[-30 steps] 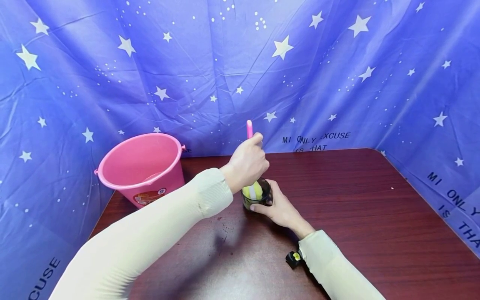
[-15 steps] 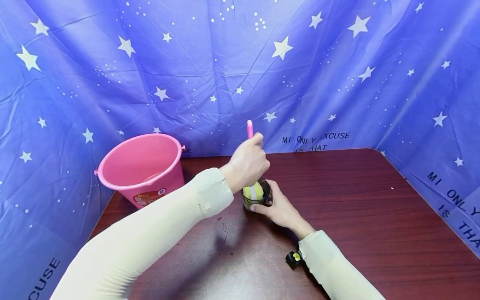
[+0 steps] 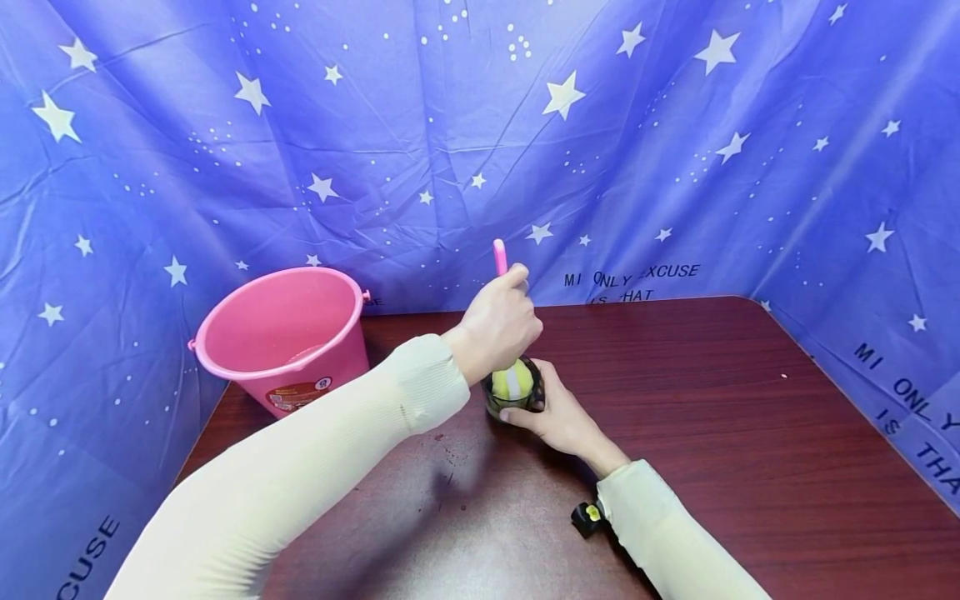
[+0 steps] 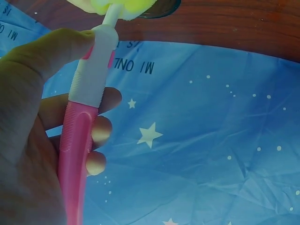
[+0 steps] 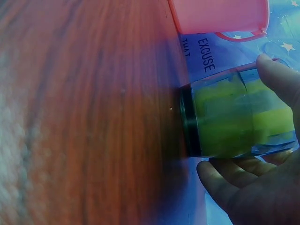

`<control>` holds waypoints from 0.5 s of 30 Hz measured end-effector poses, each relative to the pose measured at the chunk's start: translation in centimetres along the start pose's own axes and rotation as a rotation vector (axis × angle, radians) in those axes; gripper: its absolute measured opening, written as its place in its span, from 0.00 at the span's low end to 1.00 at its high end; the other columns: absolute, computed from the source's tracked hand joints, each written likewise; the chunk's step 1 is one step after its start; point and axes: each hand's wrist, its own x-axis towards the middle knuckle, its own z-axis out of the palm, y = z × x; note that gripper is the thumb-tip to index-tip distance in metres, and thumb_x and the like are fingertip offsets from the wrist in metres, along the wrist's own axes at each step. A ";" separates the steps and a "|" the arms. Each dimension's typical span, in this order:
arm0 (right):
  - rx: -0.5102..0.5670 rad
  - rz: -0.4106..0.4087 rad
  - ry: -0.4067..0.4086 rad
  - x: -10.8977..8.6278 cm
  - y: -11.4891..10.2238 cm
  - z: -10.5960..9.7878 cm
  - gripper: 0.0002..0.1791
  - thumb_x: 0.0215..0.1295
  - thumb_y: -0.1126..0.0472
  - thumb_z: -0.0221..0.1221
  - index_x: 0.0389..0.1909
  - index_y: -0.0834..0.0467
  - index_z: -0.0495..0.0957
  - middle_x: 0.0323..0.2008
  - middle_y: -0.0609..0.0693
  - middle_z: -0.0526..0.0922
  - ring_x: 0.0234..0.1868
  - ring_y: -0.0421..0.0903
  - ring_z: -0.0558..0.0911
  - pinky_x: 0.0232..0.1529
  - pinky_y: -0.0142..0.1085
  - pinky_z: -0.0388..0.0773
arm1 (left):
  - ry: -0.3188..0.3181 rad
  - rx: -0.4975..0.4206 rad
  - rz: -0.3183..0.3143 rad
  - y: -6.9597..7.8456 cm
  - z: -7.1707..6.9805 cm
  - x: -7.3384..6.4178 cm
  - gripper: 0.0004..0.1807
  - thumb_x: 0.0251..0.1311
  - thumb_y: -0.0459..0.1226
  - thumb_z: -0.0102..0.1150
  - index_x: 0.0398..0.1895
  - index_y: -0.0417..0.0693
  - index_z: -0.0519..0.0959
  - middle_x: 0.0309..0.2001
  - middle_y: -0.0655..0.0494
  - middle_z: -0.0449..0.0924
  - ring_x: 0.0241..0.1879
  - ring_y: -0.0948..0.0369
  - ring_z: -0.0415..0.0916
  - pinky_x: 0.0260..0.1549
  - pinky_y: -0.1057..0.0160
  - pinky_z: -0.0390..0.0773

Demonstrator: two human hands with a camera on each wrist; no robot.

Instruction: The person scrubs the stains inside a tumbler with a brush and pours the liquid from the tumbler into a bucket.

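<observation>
My left hand (image 3: pixel 495 327) grips the pink-and-white handle of a sponge cup brush (image 4: pixel 77 150), its fingers curled round it and the thumb along the white part. The handle stands nearly upright, its pink end above the fist. Its yellow sponge head (image 3: pixel 513 382), with a white band, sits inside a dark see-through glass (image 5: pixel 225 119). My right hand (image 3: pixel 558 414) holds that glass from the right, thumb on one side and fingers on the other. The right wrist view shows the yellow sponge filling much of the glass.
A pink bucket (image 3: pixel 341 371) with a label stands at the table's back left. The dark red wooden table (image 3: pixel 712 392) has small dark specks left of the glass. A blue star-print curtain (image 3: pixel 435 125) hangs round the back and sides. A small black device (image 3: pixel 586 519) sits beside the right cuff.
The sponge head has shifted slightly to the right inside the glass, and my left hand has moved a touch the same way. The right hand and glass hold nearly still.
</observation>
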 end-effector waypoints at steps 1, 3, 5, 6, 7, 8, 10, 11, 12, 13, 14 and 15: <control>0.000 0.001 -0.001 0.0 0.0 0.0 0.42 0.49 0.52 0.72 0.61 0.53 0.58 0.51 0.52 0.75 0.51 0.47 0.76 0.55 0.46 0.69 | 0.000 0.001 -0.003 0.0 0.0 0.0 0.09 0.58 0.43 0.51 0.34 0.61 0.82 0.30 0.61 0.82 0.34 0.58 0.69 0.52 0.52 0.50; -0.004 -0.001 -0.001 0.0 -0.1 0.0 0.42 0.49 0.52 0.72 0.62 0.53 0.58 0.51 0.51 0.75 0.51 0.47 0.76 0.55 0.45 0.69 | -0.002 0.004 -0.010 0.0 0.1 0.1 0.09 0.59 0.43 0.50 0.34 0.61 0.82 0.30 0.61 0.82 0.34 0.58 0.69 0.53 0.51 0.50; -0.003 -0.004 -0.001 0.0 -0.1 0.0 0.42 0.50 0.52 0.72 0.62 0.54 0.58 0.52 0.51 0.74 0.51 0.47 0.76 0.56 0.45 0.69 | 0.000 0.006 -0.018 0.0 0.2 0.1 0.10 0.59 0.43 0.50 0.35 0.62 0.82 0.30 0.61 0.82 0.34 0.58 0.69 0.52 0.51 0.50; -0.003 -0.007 -0.002 0.0 -0.1 0.0 0.42 0.50 0.52 0.72 0.62 0.54 0.58 0.52 0.51 0.74 0.51 0.47 0.76 0.56 0.45 0.69 | -0.001 0.006 -0.021 0.0 0.2 0.1 0.10 0.60 0.43 0.50 0.35 0.62 0.82 0.30 0.61 0.82 0.34 0.58 0.68 0.52 0.51 0.50; -0.002 -0.008 -0.002 0.0 -0.1 0.0 0.42 0.50 0.52 0.72 0.62 0.54 0.58 0.52 0.51 0.74 0.51 0.47 0.76 0.56 0.45 0.69 | -0.003 0.007 -0.024 0.0 0.2 0.2 0.10 0.60 0.43 0.50 0.35 0.62 0.82 0.30 0.61 0.82 0.34 0.58 0.68 0.52 0.51 0.50; 0.000 -0.009 -0.003 0.0 -0.1 0.0 0.42 0.50 0.53 0.72 0.62 0.54 0.58 0.52 0.51 0.74 0.51 0.47 0.75 0.56 0.45 0.69 | -0.005 0.006 -0.026 0.0 0.3 0.2 0.10 0.60 0.43 0.50 0.35 0.62 0.82 0.30 0.61 0.82 0.33 0.58 0.68 0.52 0.51 0.50; 0.006 -0.008 -0.007 0.0 -0.1 0.0 0.42 0.50 0.53 0.72 0.62 0.54 0.58 0.52 0.51 0.74 0.51 0.47 0.75 0.56 0.45 0.69 | -0.009 0.004 -0.030 0.0 0.3 0.2 0.10 0.60 0.43 0.50 0.35 0.62 0.82 0.30 0.60 0.82 0.33 0.58 0.68 0.52 0.51 0.50; 0.009 -0.008 -0.008 0.0 -0.2 -0.1 0.42 0.50 0.53 0.72 0.62 0.54 0.58 0.52 0.51 0.74 0.51 0.47 0.75 0.56 0.45 0.69 | -0.012 0.003 -0.031 -0.1 0.3 0.2 0.10 0.60 0.43 0.50 0.35 0.62 0.82 0.30 0.60 0.82 0.33 0.58 0.68 0.52 0.51 0.50; 0.012 -0.007 -0.009 0.0 -0.2 0.0 0.42 0.50 0.53 0.72 0.62 0.54 0.58 0.52 0.51 0.74 0.52 0.46 0.75 0.56 0.45 0.69 | -0.016 0.002 -0.032 -0.1 0.3 0.2 0.10 0.60 0.43 0.50 0.35 0.61 0.82 0.30 0.60 0.82 0.33 0.58 0.68 0.52 0.51 0.50; 0.016 -0.006 -0.010 0.0 -0.2 -0.1 0.42 0.50 0.53 0.72 0.62 0.54 0.58 0.52 0.51 0.74 0.52 0.46 0.75 0.56 0.45 0.69 | -0.019 0.002 -0.034 -0.1 0.3 0.2 0.10 0.60 0.43 0.50 0.35 0.61 0.82 0.30 0.60 0.82 0.33 0.58 0.68 0.52 0.51 0.50; 0.020 -0.005 -0.011 0.0 -0.2 -0.1 0.42 0.50 0.53 0.72 0.62 0.54 0.58 0.52 0.52 0.74 0.52 0.46 0.75 0.56 0.45 0.69 | -0.023 0.002 -0.035 -0.1 0.3 0.2 0.10 0.60 0.43 0.50 0.35 0.61 0.82 0.30 0.60 0.82 0.33 0.58 0.68 0.52 0.51 0.50; 0.022 -0.005 -0.013 0.0 -0.2 -0.1 0.42 0.50 0.53 0.72 0.62 0.54 0.58 0.52 0.52 0.74 0.52 0.47 0.75 0.56 0.45 0.69 | -0.027 0.002 -0.037 -0.2 0.3 0.2 0.10 0.60 0.44 0.50 0.35 0.61 0.82 0.30 0.60 0.82 0.33 0.58 0.68 0.52 0.51 0.50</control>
